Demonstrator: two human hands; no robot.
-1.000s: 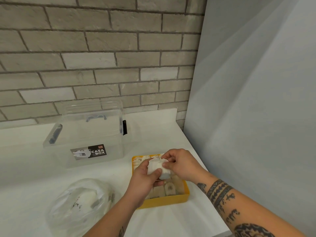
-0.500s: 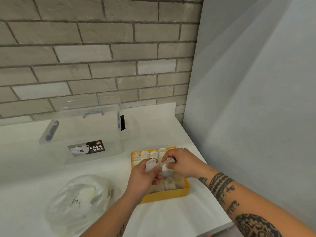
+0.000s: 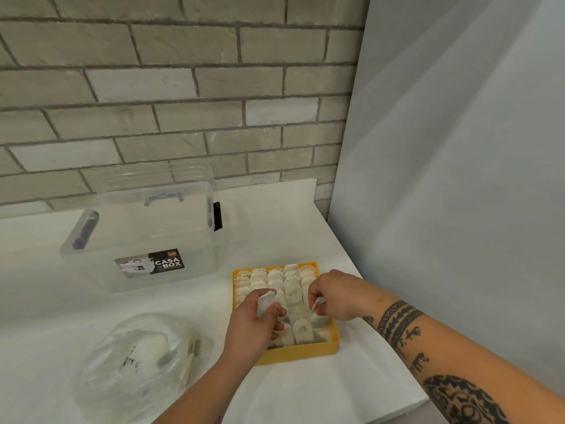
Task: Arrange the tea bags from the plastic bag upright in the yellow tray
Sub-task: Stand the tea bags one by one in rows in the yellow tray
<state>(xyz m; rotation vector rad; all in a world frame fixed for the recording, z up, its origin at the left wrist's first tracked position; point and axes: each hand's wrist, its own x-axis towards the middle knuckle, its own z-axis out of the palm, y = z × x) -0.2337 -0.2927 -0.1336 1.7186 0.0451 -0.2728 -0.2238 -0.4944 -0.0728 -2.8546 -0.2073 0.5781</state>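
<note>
Two tea bags [image 3: 265, 302] pinched in fingers: left hand [image 3: 253, 321], right hand [image 3: 337, 298], over yellow tray [image 3: 299, 355] front.

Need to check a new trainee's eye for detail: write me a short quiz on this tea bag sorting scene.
1. True or false: the yellow tray sits to the right of the plastic bag on the counter.
2. What is the left hand holding? A) a tea bag B) a box lid C) nothing
3. Fill in the blank: the label on the clear storage box reads CASA ___.

Key: 1 true; 2 A; 3 BOX.
</note>
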